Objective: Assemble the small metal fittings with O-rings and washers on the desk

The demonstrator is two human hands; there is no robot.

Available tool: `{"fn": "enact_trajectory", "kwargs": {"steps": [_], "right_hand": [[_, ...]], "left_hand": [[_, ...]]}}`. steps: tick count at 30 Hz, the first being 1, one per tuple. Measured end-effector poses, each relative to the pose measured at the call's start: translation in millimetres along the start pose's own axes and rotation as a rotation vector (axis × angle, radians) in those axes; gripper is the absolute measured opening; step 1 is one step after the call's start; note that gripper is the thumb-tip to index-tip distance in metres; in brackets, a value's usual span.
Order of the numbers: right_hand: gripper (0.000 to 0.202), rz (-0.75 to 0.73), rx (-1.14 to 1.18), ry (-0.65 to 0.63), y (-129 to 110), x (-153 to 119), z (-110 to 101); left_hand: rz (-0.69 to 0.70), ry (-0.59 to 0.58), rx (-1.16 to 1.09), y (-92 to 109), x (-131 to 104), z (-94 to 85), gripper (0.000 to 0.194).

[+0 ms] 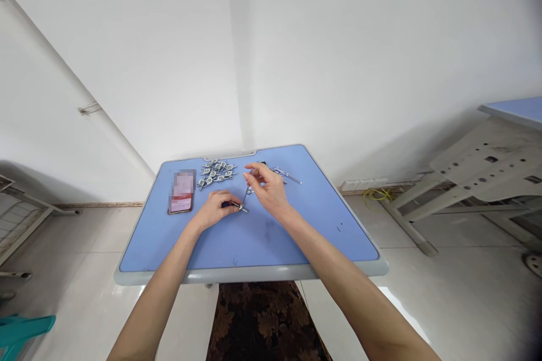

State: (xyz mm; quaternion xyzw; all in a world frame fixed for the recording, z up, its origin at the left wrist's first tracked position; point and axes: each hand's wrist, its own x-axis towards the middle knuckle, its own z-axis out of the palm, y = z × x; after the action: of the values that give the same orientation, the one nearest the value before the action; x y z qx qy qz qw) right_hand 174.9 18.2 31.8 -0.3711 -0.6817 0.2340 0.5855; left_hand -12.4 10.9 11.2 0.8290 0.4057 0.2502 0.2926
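My left hand [215, 208] rests low over the blue table [262, 242], its fingers closed on a small metal part [243, 208] with a dark section. Just right of it, my right hand [267, 187] is raised with curled fingers around the upper end of a thin metal piece [249, 190]. That piece has a small ring and slants down to the part at my left fingertips. Fingers hide its upper end. Behind my left hand lies a pile of small silvery metal parts [217, 174]. Thin metal pieces [288, 175] lie beyond my right hand, partly hidden.
A phone [182, 192] lies on the table's left side. A white wall [190, 67] stands behind the table. Another table [516, 110] is at the right, with a yellow cable [376, 197] on the floor. A teal stool [25, 330] shows at lower left.
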Motion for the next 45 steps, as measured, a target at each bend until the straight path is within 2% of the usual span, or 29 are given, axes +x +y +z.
{"fn": "enact_trajectory", "kwargs": {"steps": [8, 15, 27, 32, 40, 45], "right_hand": [[0.02, -0.185, -0.147, -0.08, 3.7, -2.6, 1.1], [0.021, -0.118, -0.075, -0.023, 1.8, -1.5, -1.9], [0.023, -0.104, -0.064, -0.051, 3.4, -3.7, 1.0], [0.03, -0.151, -0.073, -0.09, 2.5, -3.2, 0.4], [0.036, -0.245, -0.21, -0.147, 2.0, -3.6, -2.4], [0.037, -0.242, -0.236, -0.152, 2.7, -4.1, -3.0]], "left_hand": [[-0.005, 0.013, -0.006, 0.0, -0.4, 0.6, 0.013], [-0.005, 0.012, 0.002, 0.2, -0.5, 1.1, 0.014], [-0.013, 0.005, -0.016, 0.3, -0.7, 0.7, 0.015], [0.002, 0.005, 0.017, 0.8, -1.1, 0.5, 0.014], [-0.008, -0.007, 0.038, 0.6, -2.2, 0.6, 0.02], [-0.003, -0.009, 0.058, 1.3, -2.6, -0.9, 0.021]]}}
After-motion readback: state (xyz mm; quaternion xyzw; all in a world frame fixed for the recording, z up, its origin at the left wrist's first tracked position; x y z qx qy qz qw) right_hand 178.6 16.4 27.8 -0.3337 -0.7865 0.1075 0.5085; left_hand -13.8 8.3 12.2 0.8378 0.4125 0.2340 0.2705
